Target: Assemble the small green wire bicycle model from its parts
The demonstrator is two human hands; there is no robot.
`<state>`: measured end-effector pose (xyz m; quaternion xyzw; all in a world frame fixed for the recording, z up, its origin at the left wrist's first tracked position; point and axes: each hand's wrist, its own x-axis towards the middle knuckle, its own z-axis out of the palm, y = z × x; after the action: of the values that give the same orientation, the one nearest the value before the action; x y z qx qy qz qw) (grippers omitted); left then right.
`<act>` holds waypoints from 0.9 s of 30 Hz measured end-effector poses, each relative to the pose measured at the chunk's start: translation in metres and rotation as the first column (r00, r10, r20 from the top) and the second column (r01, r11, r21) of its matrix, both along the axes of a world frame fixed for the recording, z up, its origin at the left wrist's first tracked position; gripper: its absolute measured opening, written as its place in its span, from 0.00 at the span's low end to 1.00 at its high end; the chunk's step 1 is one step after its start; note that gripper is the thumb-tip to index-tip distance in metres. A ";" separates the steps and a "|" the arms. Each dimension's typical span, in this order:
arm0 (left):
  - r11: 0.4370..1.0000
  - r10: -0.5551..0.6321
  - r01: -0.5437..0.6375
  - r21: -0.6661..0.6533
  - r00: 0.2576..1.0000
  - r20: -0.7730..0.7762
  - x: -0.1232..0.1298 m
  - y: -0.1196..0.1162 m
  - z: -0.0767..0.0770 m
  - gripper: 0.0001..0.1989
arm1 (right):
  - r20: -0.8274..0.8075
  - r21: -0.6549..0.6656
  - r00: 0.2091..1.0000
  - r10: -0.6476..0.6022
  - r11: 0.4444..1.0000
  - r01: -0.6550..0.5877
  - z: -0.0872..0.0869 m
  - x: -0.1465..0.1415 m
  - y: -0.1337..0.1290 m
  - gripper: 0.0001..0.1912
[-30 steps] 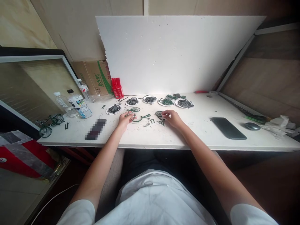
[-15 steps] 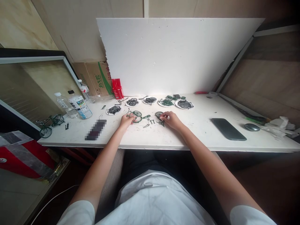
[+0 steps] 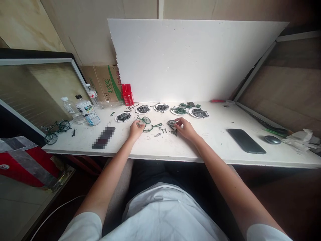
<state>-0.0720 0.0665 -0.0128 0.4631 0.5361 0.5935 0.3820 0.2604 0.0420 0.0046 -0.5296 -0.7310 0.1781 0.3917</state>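
The left hand [image 3: 137, 130] pinches a green toy bike [image 3: 145, 120], likely for steadiness, the right hand [image 3: 185, 129] apparently grips a wheel [image 3: 171, 123], and loose parts [image 3: 164, 131] lie between on the desk [image 3: 160, 149], within reach.

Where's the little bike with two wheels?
In the head view, the little bike is at the left end of the table, just left of a small dark piece and near the bottles.

green bicycle part [image 3: 144, 119]; black wheel [image 3: 172, 123]; white table [image 3: 213, 140]; red box [image 3: 127, 94]; green-striped carton [image 3: 102, 82]
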 end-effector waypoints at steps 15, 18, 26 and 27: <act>0.992 0.128 -0.102 0.080 0.685 -0.718 0.003 -0.012 -0.002 0.17 | 0.078 0.063 0.997 0.020 0.998 -0.025 0.001 0.000 0.001 0.13; 0.991 0.109 -0.125 0.042 0.598 -0.794 0.005 -0.016 0.001 0.16 | 0.067 0.046 0.997 0.022 0.999 -0.025 0.001 0.000 0.000 0.13; 0.989 0.066 -0.146 -0.009 0.501 -0.863 0.007 -0.020 0.005 0.16 | 0.047 0.060 0.999 0.011 0.998 -0.014 -0.001 0.000 0.003 0.10; 0.989 0.065 -0.148 -0.011 0.500 -0.864 0.007 -0.020 0.005 0.16 | 0.037 0.075 0.999 0.000 0.997 -0.003 -0.002 0.001 0.005 0.10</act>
<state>-0.0653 0.0468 -0.0075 0.6462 0.7065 0.2849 0.0471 0.2610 0.0466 0.0024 -0.5171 -0.7447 0.1408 0.3976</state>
